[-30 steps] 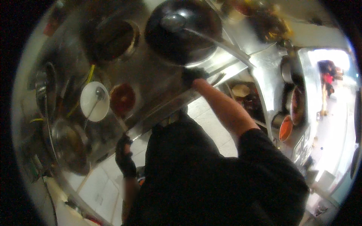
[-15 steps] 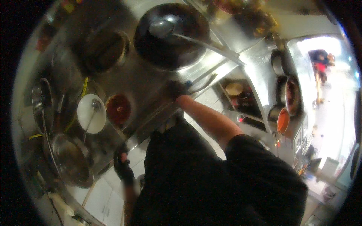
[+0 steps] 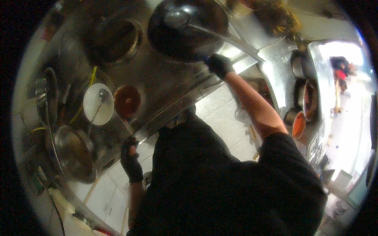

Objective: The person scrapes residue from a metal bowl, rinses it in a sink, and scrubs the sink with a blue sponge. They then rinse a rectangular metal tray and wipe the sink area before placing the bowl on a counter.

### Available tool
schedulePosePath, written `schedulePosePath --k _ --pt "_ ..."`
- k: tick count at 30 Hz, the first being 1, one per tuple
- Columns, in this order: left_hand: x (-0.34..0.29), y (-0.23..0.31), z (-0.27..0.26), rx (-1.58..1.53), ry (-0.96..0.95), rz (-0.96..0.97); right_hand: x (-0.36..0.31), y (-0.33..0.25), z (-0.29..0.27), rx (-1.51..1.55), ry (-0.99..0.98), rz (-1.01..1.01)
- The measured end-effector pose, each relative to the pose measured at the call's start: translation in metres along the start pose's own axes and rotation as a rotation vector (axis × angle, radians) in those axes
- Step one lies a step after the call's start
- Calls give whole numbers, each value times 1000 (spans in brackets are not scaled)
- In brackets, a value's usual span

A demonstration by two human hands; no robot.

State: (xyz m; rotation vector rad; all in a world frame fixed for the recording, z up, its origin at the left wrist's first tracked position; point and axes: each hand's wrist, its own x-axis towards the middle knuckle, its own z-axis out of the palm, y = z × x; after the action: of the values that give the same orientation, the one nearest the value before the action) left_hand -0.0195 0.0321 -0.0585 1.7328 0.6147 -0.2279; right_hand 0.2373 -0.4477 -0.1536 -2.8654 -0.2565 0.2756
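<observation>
My right hand point(image 3: 220, 66), in a black glove, is closed at the near right rim of a large dark wok point(image 3: 169, 43). What its fingers grip is hidden; a small bit of blue shows beside them. A ladle point(image 3: 177, 18) rests in the wok, its long handle crossing the rim to the right. Lower left, my left hand point(image 3: 132, 159), also black-gloved, is curled by the counter's front edge, just below a thin pale strip point(image 3: 125, 124). I cannot make out what it holds. Beyond it stand a round container of red-brown contents point(image 3: 127, 101) and a white bowl point(image 3: 94, 112) with a spoon inside.
A wide metal pan point(image 3: 75, 153) lies at the left, near another long-handled ladle point(image 3: 49, 106). Farther back is a dark round opening in the steel counter point(image 3: 118, 41). Several pots, one with orange contents point(image 3: 299, 125), line the right side. Pale floor tiles point(image 3: 220, 114) show below.
My right hand has moved right and away from me, from the counter's front to the wok's rim. My left hand stays by the counter edge. The whole view has shifted slightly.
</observation>
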Motion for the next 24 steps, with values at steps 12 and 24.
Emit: schedulePosePath --k 12,24 --pt "-7 -7 2 52 -17 168 -34 -89 64 -14 -74 249" --pt "-17 -12 -17 -6 44 119 -1 -81 102 1219 169 259"
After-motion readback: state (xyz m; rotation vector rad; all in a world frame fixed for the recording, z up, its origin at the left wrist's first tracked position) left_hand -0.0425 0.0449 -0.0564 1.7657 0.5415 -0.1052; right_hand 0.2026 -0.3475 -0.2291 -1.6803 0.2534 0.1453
